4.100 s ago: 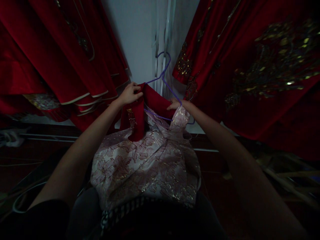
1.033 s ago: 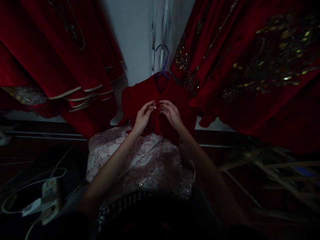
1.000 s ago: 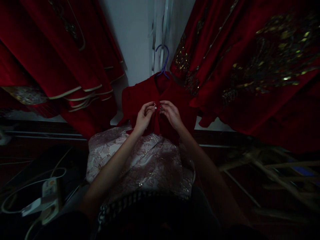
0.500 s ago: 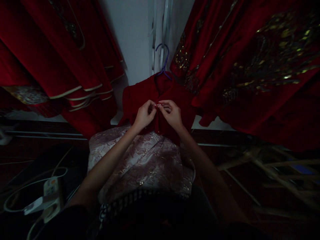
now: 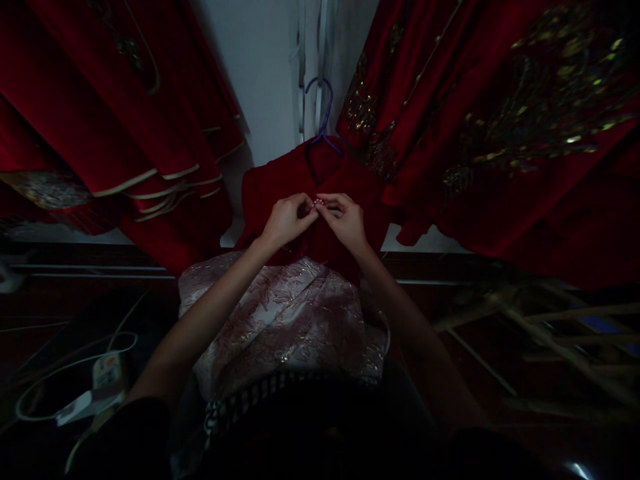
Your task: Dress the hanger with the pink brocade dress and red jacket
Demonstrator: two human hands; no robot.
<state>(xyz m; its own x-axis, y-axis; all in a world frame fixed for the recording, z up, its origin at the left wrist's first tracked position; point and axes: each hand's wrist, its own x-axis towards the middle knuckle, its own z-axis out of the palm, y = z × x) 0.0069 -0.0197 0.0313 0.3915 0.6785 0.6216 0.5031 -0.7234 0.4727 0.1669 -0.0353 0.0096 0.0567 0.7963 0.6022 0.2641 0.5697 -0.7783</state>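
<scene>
A red jacket (image 5: 270, 183) hangs by a purple hanger (image 5: 329, 110), its neckline at the top. At the middle of its front, my left hand (image 5: 287, 218) and my right hand (image 5: 344, 219) meet with thumbs and fingertips pinched. Between the fingertips glints a small shiny button-like piece (image 5: 319, 202), too small and dark to make out exactly. My left fingers pinch the jacket's front edge beside it. Part of the opening is hidden behind my hands. Pale pink brocade cloth (image 5: 300, 313) with metallic thread lies over my lap, just below the jacket.
Red garments with pale piping (image 5: 115, 113) hang at left. More red garments with gold sequins (image 5: 550, 140) hang at right. A white power strip (image 5: 107, 373) with cables lies at lower left. Wooden slats (image 5: 560, 347) stand at lower right.
Both hands stay together at the jacket's front, with the fingertips shifting slightly around the shiny piece. The view has tilted a little, so the hanger and jacket appear slightly higher and further left.
</scene>
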